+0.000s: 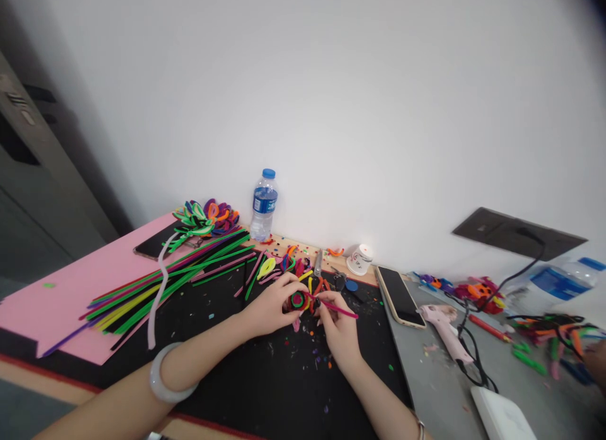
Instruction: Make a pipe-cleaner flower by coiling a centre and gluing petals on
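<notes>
My left hand (pixel 274 306) is closed around a small coiled disc of pipe cleaner (pixel 298 300), with green and dark red rings. Beside it, my right hand (pixel 337 329) pinches a magenta pipe cleaner (pixel 341 311) whose free end points to the right. The other end of that strand reaches the coil, but how it joins is hidden by my fingers. Just beyond my hands lie scissors (pixel 319 262) and loose pipe cleaner pieces, among them a yellow loop (pixel 266 269). A bundle of long pipe cleaners (pixel 161 295) spreads to the left.
A water bottle (pixel 264 206) and a paper cup (pixel 360 259) stand by the wall. Looped pipe cleaner flowers (pixel 201 219) rest on pink sheets (pixel 42 295). Rightward are a phone (pixel 400 296), a pink glue gun (pixel 447 336) with a cable, and a white box (pixel 502 415). Another person's hand shows at the right edge.
</notes>
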Available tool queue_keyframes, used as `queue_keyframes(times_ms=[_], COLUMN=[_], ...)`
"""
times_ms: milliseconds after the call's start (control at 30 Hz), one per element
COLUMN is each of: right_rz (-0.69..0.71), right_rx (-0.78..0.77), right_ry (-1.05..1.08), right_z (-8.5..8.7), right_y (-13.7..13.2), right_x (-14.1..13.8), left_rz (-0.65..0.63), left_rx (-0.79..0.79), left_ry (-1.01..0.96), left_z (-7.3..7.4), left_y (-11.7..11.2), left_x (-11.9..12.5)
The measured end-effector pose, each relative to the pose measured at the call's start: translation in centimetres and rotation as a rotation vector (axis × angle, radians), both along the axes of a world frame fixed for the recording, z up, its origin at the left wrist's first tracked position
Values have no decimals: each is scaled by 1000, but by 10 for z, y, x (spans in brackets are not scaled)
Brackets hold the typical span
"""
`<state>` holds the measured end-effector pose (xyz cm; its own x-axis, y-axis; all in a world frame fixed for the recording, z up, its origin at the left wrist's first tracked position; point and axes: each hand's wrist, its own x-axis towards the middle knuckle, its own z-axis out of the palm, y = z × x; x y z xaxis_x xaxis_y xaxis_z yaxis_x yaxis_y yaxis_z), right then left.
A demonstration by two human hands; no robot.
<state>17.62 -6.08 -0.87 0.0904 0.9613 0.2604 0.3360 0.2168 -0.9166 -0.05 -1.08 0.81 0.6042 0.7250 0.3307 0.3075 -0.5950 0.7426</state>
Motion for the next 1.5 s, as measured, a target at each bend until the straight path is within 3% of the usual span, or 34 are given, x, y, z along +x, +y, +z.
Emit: queue_keyframes(times_ms=[667,1300,1500], right_rz=[-53,-81,-26], right_rx=[57,5,8], right_ry=[-117,107,-103], right_z=[4,10,25], right_y=[-2,5,11], right_x=[3,10,25], left_rz=[24,-51,31], left_rx=[59,32,-105], left_ry=[73,55,-63], left_z=[3,2,-5], left_y=[0,0,3], left_x=[-1,-2,0])
